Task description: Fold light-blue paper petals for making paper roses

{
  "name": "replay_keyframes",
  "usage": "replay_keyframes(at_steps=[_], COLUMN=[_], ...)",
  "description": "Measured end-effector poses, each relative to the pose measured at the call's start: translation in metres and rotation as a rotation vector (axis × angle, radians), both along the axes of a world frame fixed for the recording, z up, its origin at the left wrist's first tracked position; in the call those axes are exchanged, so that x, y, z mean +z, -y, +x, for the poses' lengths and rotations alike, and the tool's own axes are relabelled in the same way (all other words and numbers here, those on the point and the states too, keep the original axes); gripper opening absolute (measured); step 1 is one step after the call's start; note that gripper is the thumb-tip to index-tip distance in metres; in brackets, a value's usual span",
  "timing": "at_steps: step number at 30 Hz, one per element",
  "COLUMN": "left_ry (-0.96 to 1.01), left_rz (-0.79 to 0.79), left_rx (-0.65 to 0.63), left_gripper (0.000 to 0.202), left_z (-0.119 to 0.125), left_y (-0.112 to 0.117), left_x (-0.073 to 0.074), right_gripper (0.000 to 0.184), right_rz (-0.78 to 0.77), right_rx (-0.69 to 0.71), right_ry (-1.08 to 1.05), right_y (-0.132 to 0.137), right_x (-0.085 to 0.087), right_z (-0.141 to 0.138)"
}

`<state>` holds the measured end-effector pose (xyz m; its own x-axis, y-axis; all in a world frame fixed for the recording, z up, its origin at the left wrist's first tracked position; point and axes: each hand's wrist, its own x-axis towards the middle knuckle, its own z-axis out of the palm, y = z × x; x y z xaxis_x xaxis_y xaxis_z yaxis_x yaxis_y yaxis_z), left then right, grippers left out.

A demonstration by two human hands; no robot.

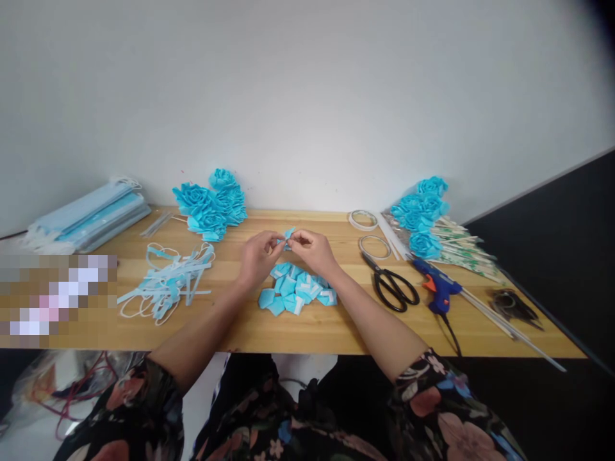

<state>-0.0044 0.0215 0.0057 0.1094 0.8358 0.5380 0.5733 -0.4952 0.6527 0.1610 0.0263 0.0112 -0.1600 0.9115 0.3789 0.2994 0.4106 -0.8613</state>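
Note:
Both hands meet above the middle of the wooden table. Between their fingertips is a small blue petal piece (289, 232), mostly covered by the fingers. My left hand (259, 255) pinches it from the left with thumb and forefinger. From the right, my right hand (313, 248) grips the same piece with its fingers closed. Just below the hands lies a pile of folded blue petals (291, 289), some showing white strips. The exact shape of the held piece cannot be made out.
Left: stacked face masks (91, 214), cut strips with ear loops (168, 282) and blue flowers (206, 205). Right: tape rolls (364, 220), black-handled scissors (394, 288), a blue glue gun (439, 288) with its cord over the table edge, more flowers (420, 208) and wrapped sticks (464, 246).

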Motion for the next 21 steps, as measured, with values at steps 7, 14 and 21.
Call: replay_keyframes(at_steps=[7,14,21], left_ry=[-0.027,-0.031,0.068], left_rz=[0.020,0.021,-0.078], left_rx=[0.011,0.024,0.007], left_gripper=[0.015,0.014,0.015], left_z=[-0.0006,0.0000,0.0012], left_y=[-0.0013,0.0004,0.0009], left_x=[-0.0039,-0.0016,0.0023], right_gripper=[0.009,0.010,0.009], right_rz=[0.237,0.300,0.307], right_rx=[-0.095,-0.121,-0.101], right_ry=[0.236,0.322,0.310], right_y=[0.0002,0.0028,0.0030], right_x=[-0.0036,-0.0008,-0.0002], right_z=[-0.0010,-0.0010,-0.0015])
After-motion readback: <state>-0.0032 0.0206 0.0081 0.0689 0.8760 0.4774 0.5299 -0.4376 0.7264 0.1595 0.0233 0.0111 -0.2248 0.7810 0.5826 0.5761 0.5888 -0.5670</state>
